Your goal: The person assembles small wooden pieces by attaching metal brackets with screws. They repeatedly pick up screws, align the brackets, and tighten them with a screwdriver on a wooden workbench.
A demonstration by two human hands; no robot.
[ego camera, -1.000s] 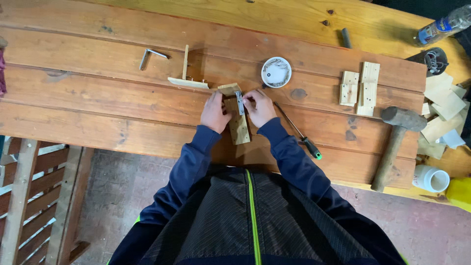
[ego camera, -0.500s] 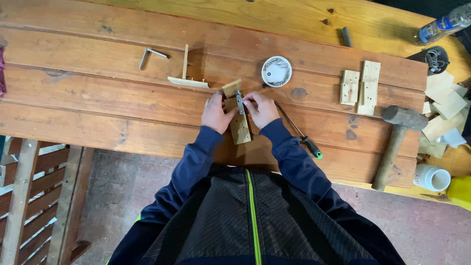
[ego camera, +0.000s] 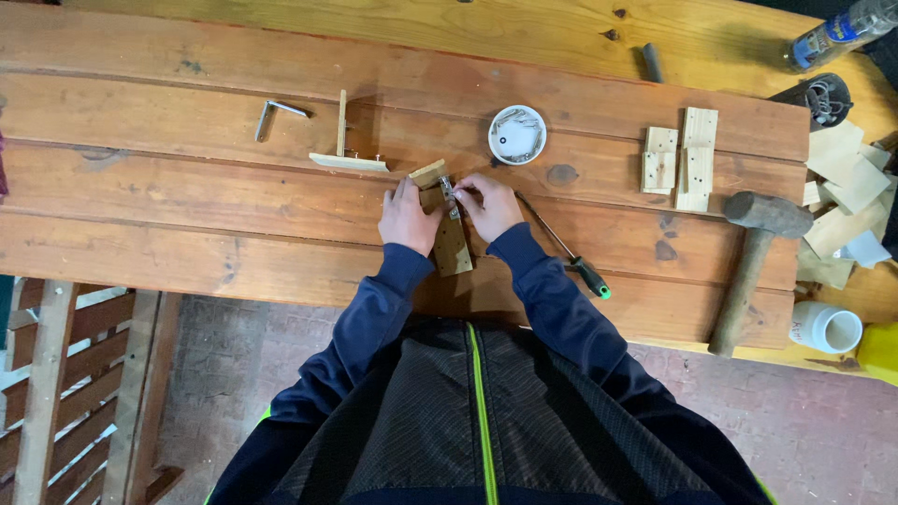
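Observation:
A small L-shaped piece of wood (ego camera: 452, 245) lies on the plank workbench (ego camera: 187, 196) in front of me. My left hand (ego camera: 407, 217) rests on its left side and steadies it. My right hand (ego camera: 486, 206) pinches a small metal bracket (ego camera: 448, 194) against the top of the wood. A screwdriver with a black and green handle (ego camera: 578, 266) lies just right of my right wrist, untouched.
A white dish of screws (ego camera: 516, 134) sits beyond my hands. A glued wooden T-piece (ego camera: 346, 154) and a metal angle bracket (ego camera: 271, 114) lie to the left. Wooden blocks (ego camera: 681, 159), a mallet (ego camera: 748, 257), wood offcuts (ego camera: 842, 187) and a white cup (ego camera: 823, 327) occupy the right.
Both hands have stayed on the wood piece, with only slight finger shifts around the metal bracket.

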